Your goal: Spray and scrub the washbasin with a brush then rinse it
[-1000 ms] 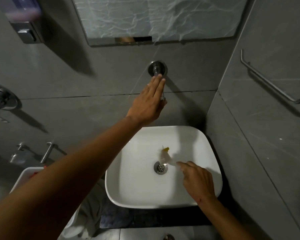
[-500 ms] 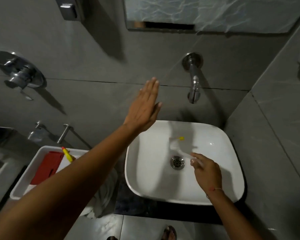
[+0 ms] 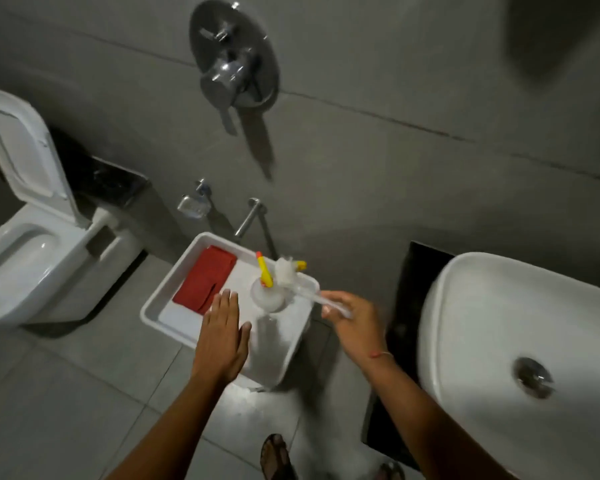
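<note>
My right hand is shut on the clear handle of a brush; its white bristle head with a yellow tip hangs over the far right corner of a white tray. My left hand hovers flat and open over the tray's near edge, holding nothing. A clear spray bottle with a yellow and red nozzle stands in the tray, between my two hands. The white washbasin sits at the right, its metal drain visible.
A red cloth lies in the tray. A white toilet with raised lid stands at the left. A chrome mixer valve is on the grey wall. My sandalled feet stand on the grey floor tiles.
The view swung left from the basin to the tray. My left hand dropped from near the tap to the tray. My right hand carried the brush out of the basin to over the tray.
</note>
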